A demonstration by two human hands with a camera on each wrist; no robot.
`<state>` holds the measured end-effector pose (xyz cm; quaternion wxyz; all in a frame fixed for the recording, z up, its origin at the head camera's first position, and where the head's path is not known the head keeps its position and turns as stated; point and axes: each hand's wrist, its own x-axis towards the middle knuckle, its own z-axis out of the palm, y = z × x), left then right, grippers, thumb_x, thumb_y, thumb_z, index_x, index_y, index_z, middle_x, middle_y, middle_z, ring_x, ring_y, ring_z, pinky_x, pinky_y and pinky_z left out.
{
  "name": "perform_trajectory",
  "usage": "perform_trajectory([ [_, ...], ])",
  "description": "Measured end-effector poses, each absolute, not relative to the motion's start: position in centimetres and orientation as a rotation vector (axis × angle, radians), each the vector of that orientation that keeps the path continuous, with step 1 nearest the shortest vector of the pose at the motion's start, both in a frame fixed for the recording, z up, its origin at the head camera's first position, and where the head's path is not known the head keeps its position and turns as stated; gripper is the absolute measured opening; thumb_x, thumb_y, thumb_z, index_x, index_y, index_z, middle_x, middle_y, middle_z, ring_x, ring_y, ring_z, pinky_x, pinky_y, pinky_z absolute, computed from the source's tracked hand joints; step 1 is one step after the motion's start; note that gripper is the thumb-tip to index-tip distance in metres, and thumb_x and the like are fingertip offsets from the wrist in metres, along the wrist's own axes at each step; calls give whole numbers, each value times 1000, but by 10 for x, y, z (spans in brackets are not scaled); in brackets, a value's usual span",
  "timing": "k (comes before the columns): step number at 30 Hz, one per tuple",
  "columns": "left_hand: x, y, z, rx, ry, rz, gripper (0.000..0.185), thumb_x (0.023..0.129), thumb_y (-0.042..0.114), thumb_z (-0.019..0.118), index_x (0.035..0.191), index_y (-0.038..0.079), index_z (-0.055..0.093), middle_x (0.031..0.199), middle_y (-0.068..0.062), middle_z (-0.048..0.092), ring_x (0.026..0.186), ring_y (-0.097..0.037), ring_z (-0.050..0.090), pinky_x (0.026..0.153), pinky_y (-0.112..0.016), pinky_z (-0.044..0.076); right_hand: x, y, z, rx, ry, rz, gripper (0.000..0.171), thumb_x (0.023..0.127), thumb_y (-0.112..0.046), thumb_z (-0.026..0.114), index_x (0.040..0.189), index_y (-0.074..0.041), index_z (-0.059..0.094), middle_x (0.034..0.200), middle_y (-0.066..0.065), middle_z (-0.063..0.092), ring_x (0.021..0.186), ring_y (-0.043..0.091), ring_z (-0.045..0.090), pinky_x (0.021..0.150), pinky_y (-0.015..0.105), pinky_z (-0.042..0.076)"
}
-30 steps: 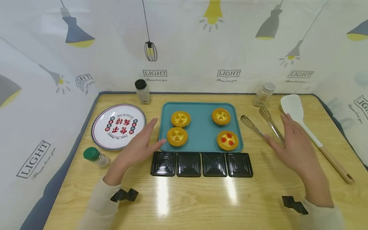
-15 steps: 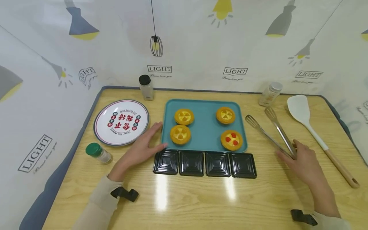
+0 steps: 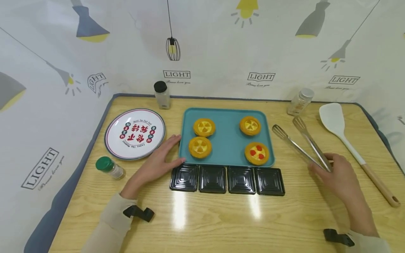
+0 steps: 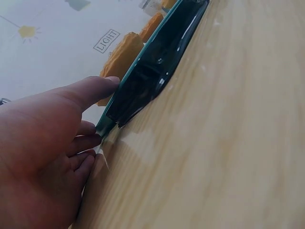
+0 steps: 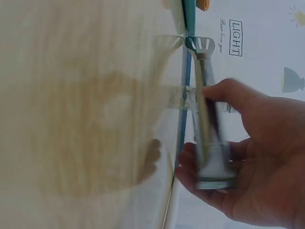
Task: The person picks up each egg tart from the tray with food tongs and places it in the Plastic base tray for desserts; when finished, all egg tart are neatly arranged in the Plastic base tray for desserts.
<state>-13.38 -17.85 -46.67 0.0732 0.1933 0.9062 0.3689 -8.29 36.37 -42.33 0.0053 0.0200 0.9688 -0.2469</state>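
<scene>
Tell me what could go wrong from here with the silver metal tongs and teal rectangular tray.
The silver metal tongs, gripped by the right hand near their joined end, are spread wide and might twist when squeezed.
Two round golden tarts sit close together on the left of the teal rectangular tray; grabbing one could nudge the other.
Square black plastic containers lie along that tray's front edge, so a push from the left hand could shift them.

Head view: above and behind left hand (image 3: 155,165) and right hand (image 3: 341,177), facing forward-down. Wrist views: tilted, facing each hand closely. Head and right-wrist views share the gripped tongs (image 3: 315,148).
</scene>
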Motion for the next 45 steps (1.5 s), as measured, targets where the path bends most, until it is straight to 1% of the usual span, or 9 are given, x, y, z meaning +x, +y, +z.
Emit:
perform_trajectory([
  [3,-134,-178,-467,593,2726,1111,81,91,56,61,156,23,26,161,-4,20,147,-22,14,116,-50,16,-79,366,-419,123,3062,-790,68,95,-37,63,132,16,42,115,36,52,83,43,57,59,46,44],
  [8,-133,-178,-466,614,2739,1112,81,91,53,63,156,20,27,161,-7,22,147,-26,16,116,-53,17,-69,365,-411,202,3137,-851,65,91,-38,69,132,6,48,110,30,58,77,37,59,53,33,41],
  [12,-133,-176,-466,610,2742,1111,81,91,54,62,156,21,27,161,-6,21,147,-24,16,116,-52,17,-56,359,-401,208,3200,-1056,53,86,-27,77,128,-4,55,94,6,63,55,19,57,42,25,39],
  [14,-133,-176,-466,610,2742,1111,80,92,54,62,156,21,27,161,-6,21,147,-24,16,116,-52,17,-50,354,-395,176,3231,-1130,51,82,-21,81,126,-7,59,86,-6,59,45,10,51,39,22,37],
  [20,-132,-176,-466,608,2741,1110,80,92,54,62,156,21,27,161,-6,21,147,-23,15,116,-52,18,-30,341,-380,-11,3262,-1144,54,76,-13,86,126,-13,68,92,-26,59,48,6,44,39,20,33],
  [25,-132,-176,-466,613,2743,1108,80,92,54,62,156,21,27,161,-6,21,147,-23,15,116,-51,17,-19,333,-377,-167,3229,-1122,55,74,-10,87,125,-19,70,81,-14,65,46,6,34,38,25,27],
  [31,-132,-177,-466,605,2737,1111,80,92,55,61,156,22,27,161,-5,21,147,-24,15,116,-52,17,-16,328,-377,-182,3219,-1031,52,73,-17,88,122,-20,71,73,-3,66,56,3,44,41,24,28],
  [39,-132,-177,-466,600,2735,1111,80,92,55,61,156,23,26,161,-5,20,147,-24,15,115,-53,17,-18,325,-379,-217,3210,-999,52,73,-18,88,122,-14,71,83,11,73,48,8,47,40,23,29],
  [45,-133,-177,-466,610,2738,1115,80,92,54,62,156,22,27,161,-5,21,147,-23,15,116,-52,17,-19,324,-381,-175,3206,-950,52,74,-23,88,123,-16,71,80,6,73,49,8,48,40,23,29],
])
